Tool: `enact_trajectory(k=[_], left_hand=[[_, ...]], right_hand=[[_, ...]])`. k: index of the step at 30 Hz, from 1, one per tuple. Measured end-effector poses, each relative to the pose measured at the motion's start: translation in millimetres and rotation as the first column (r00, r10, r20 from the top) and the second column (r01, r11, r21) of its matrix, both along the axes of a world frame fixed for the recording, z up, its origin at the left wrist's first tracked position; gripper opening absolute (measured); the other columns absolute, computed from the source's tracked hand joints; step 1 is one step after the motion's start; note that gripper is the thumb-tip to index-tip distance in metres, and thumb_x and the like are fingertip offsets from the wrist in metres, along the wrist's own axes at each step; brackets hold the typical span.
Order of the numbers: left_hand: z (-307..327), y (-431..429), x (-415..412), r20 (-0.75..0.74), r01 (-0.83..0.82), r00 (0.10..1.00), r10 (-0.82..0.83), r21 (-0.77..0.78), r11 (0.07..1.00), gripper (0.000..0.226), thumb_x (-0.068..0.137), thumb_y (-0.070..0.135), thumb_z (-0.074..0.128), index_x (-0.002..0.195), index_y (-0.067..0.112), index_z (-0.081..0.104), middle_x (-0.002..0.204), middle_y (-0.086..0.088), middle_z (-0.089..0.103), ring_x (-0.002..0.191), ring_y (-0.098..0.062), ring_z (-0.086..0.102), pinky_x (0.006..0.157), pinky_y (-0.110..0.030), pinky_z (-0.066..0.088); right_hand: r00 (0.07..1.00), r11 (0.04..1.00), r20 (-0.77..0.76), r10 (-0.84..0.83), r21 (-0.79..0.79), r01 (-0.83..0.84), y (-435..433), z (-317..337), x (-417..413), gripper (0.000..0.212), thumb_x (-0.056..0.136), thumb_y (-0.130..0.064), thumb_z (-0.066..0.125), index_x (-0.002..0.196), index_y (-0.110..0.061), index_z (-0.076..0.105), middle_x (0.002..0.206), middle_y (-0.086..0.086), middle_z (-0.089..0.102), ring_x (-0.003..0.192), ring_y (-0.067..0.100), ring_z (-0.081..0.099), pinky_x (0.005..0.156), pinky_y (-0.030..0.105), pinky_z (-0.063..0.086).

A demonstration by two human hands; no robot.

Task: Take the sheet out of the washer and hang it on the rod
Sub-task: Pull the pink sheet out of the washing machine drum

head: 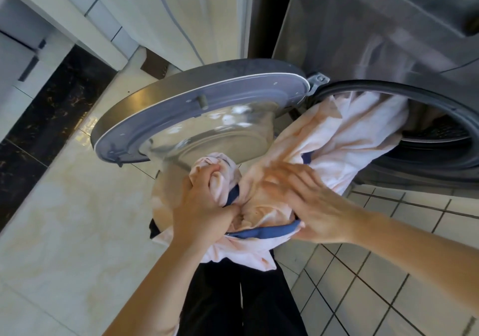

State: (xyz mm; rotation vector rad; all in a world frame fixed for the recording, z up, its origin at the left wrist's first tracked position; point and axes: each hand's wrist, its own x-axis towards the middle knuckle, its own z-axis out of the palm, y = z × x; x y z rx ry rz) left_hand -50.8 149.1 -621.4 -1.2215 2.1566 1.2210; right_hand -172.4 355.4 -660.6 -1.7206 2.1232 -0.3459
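A pale pink sheet (337, 133) with a blue trim strip runs from the washer's drum opening (440, 133) down to a bunched heap in front of me. My left hand (204, 203) grips a twisted wad of the sheet in a closed fist. To the right, my right hand (313, 201) lies over the bundle, blurred by motion, with the fingers stretched across the cloth and the thumb side under the blue edge. Part of the sheet is still inside the drum. No rod is in view.
The washer's round door (197, 112) stands swung open to the left, just above my left hand. The grey washer front (363, 24) fills the upper right. Beige floor tiles lie to the left, small white tiles to the right. My dark trousers are below the bundle.
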Motion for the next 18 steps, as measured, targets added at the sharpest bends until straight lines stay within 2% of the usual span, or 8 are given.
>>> enact_trajectory(k=[3, 5, 8, 11, 14, 16, 18], left_hand=[[2.4, -4.0, -0.6, -0.013, 0.032, 0.999, -0.033, -0.033, 0.999, 0.073, 0.065, 0.027, 0.08, 0.123, 0.046, 0.039, 0.117, 0.011, 0.037, 0.092, -0.015, 0.05, 0.076, -0.028, 0.038], [4.3, -2.9, -0.3, -0.037, 0.072, 0.997, -0.074, -0.052, 0.996, 0.07, 0.066, 0.028, 0.08, 0.12, 0.047, 0.039, 0.119, 0.013, 0.037, 0.091, -0.014, 0.051, 0.076, -0.029, 0.041], [6.4, 1.6, 0.9, -0.094, 0.121, 0.987, -0.128, -0.082, 0.989, 0.073, 0.064, 0.026, 0.08, 0.122, 0.047, 0.041, 0.127, 0.016, 0.038, 0.099, -0.013, 0.054, 0.083, -0.031, 0.047], [7.0, 3.0, 0.9, -0.112, 0.143, 0.981, -0.156, -0.11, 0.984, 0.074, 0.065, 0.023, 0.08, 0.122, 0.048, 0.041, 0.13, 0.017, 0.038, 0.1, -0.011, 0.054, 0.081, -0.031, 0.048], [6.4, 2.4, 0.9, -0.104, 0.134, 0.984, -0.147, -0.124, 0.983, 0.074, 0.066, 0.021, 0.079, 0.121, 0.05, 0.038, 0.129, 0.02, 0.036, 0.094, -0.008, 0.05, 0.076, -0.028, 0.044], [6.1, 0.2, 0.5, -0.094, 0.113, 0.988, -0.125, -0.122, 0.986, 0.073, 0.067, 0.021, 0.079, 0.12, 0.05, 0.038, 0.125, 0.021, 0.033, 0.089, -0.006, 0.046, 0.072, -0.025, 0.038], [5.7, -1.6, 0.0, -0.088, 0.09, 0.991, -0.101, -0.119, 0.989, 0.072, 0.067, 0.021, 0.079, 0.118, 0.05, 0.037, 0.122, 0.021, 0.033, 0.09, -0.005, 0.045, 0.071, -0.023, 0.035]], right_hand=[[0.993, 0.977, -0.119, 0.004, 0.214, 0.021, 7.9, -18.9, -29.5, 0.113, 0.062, -0.03, 0.076, 0.152, -0.022, 0.008, 0.157, 0.013, 0.018, 0.146, 0.035, 0.013, 0.114, 0.056, 0.019], [0.99, 0.953, -0.14, 0.0, 0.301, 0.042, 6.7, -30.9, -44.1, 0.117, 0.062, -0.027, 0.074, 0.153, -0.024, 0.001, 0.16, 0.011, 0.008, 0.147, 0.034, 0.005, 0.114, 0.058, 0.015], [0.99, 0.921, -0.144, 0.009, 0.387, 0.048, -4.2, -47.2, -62.6, 0.117, 0.068, -0.031, 0.071, 0.152, -0.027, -0.01, 0.161, 0.006, -0.001, 0.147, 0.034, -0.002, 0.113, 0.058, 0.007], [0.992, 0.885, -0.116, 0.059, 0.466, 0.001, -16.5, -57.4, -78.9, 0.102, 0.081, -0.028, 0.061, 0.149, -0.035, -0.015, 0.161, 0.001, -0.003, 0.146, 0.033, -0.011, 0.114, 0.058, 0.001], [0.99, 0.843, -0.063, 0.126, 0.533, -0.074, -18.9, -66.5, -93.9, 0.088, 0.084, -0.041, 0.058, 0.151, -0.029, 0.002, 0.158, -0.004, 0.014, 0.146, 0.03, -0.01, 0.113, 0.052, -0.002], [0.988, 0.804, -0.02, 0.151, 0.584, -0.111, -14.8, -73.4, -100.7, 0.095, 0.077, -0.056, 0.062, 0.149, -0.03, 0.007, 0.155, -0.004, 0.02, 0.145, 0.027, -0.008, 0.112, 0.049, 0.0], [0.982, 0.721, 0.025, 0.187, 0.675, -0.155, -8.1, -77.1, -101.2, 0.113, 0.066, -0.064, 0.068, 0.149, -0.034, -0.002, 0.155, -0.003, 0.017, 0.144, 0.026, -0.005, 0.113, 0.049, 0.002]])
